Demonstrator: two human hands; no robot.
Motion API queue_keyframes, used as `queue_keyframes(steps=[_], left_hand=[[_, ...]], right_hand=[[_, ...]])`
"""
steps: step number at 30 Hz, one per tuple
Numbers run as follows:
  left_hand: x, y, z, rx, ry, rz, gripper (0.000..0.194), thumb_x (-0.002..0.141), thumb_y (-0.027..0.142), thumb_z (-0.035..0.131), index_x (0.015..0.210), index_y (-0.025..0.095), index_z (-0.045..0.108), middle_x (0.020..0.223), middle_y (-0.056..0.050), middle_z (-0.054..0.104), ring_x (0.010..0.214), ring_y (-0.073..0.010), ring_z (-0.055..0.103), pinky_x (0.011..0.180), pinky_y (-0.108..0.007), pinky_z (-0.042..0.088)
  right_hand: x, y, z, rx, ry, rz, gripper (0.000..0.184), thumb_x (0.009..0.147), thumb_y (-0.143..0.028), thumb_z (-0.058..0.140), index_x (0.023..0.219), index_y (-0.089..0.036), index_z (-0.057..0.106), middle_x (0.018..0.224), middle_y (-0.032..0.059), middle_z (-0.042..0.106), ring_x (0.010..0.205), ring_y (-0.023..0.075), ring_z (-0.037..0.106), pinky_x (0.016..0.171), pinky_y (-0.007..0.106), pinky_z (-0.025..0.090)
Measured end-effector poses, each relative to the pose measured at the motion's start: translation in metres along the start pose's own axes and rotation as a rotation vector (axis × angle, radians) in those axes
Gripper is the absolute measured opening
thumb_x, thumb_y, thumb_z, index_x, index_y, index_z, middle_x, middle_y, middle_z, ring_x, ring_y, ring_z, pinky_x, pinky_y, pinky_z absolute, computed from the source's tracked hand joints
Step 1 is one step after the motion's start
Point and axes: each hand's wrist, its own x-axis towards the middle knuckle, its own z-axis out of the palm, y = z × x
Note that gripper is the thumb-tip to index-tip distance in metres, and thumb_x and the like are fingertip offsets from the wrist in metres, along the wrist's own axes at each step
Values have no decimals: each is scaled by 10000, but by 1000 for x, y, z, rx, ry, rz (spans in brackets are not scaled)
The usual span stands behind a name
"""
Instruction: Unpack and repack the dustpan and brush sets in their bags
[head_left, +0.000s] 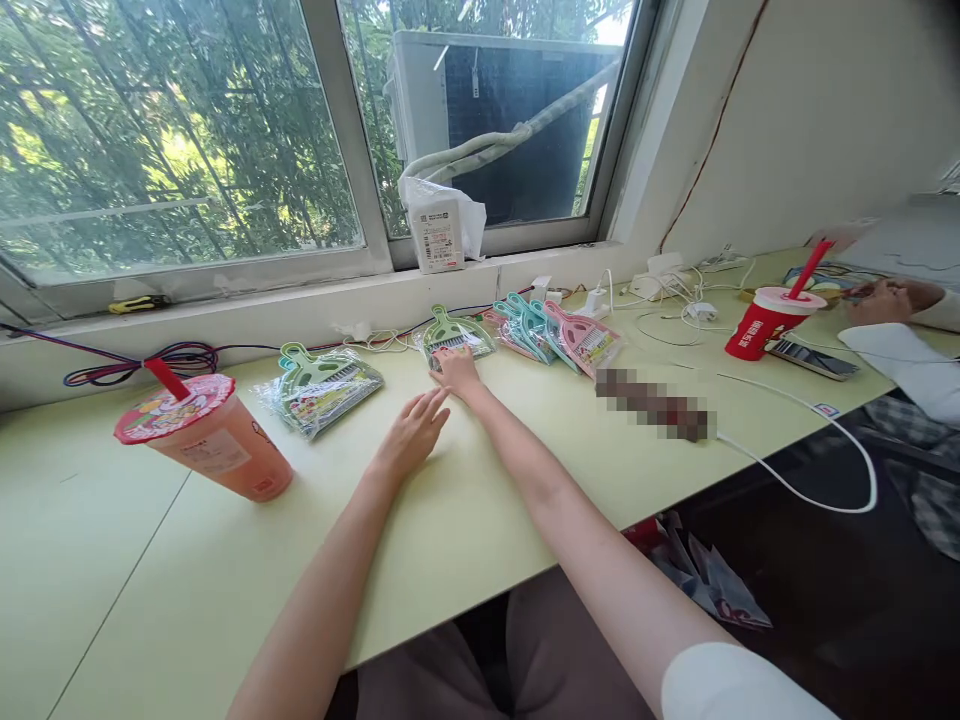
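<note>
And it's the right hand leading here, stretched far across the pale tabletop, its fingers laid over the front of the middle green dustpan set — whether they clamp it or merely rest on it, one cannot tell. That set lies near the back edge, below the windowsill. Just behind comes the left hand, palm down and holding nothing, its fingers loosely extended, their tips close by the right wrist.

Over on the left sits another green set in clear plastic, with a pink drink cup nearer the person, red straw leaning. On the right, blue and pink sets fan out, overlapping, near a tangle of white cables. Beyond them stands a red cup beside a phone — and at the far right, a co-worker's hand rests near the back of the tabletop, detail too small to read.
</note>
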Motion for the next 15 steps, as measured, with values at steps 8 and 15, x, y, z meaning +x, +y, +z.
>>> queue_keyframes(steps=[8, 15], left_hand=[[0, -7, -3, -310, 225, -621, 277, 928, 269, 422, 1120, 178, 599, 819, -78, 677, 746, -209, 667, 822, -382, 531], [5, 6, 15, -982, 380, -892, 798, 839, 307, 652, 1456, 158, 169, 848, -57, 684, 637, -151, 659, 735, -346, 565]], right_hand=[[-110, -21, -47, 65, -75, -201, 390, 892, -387, 563, 1212, -170, 608, 1193, 146, 660, 1092, 296, 577, 1114, 450, 186], [-171, -25, -79, 188, -108, -366, 350, 876, -370, 583, 1188, -218, 631, 1191, 112, 672, 1101, 280, 589, 1121, 463, 196]])
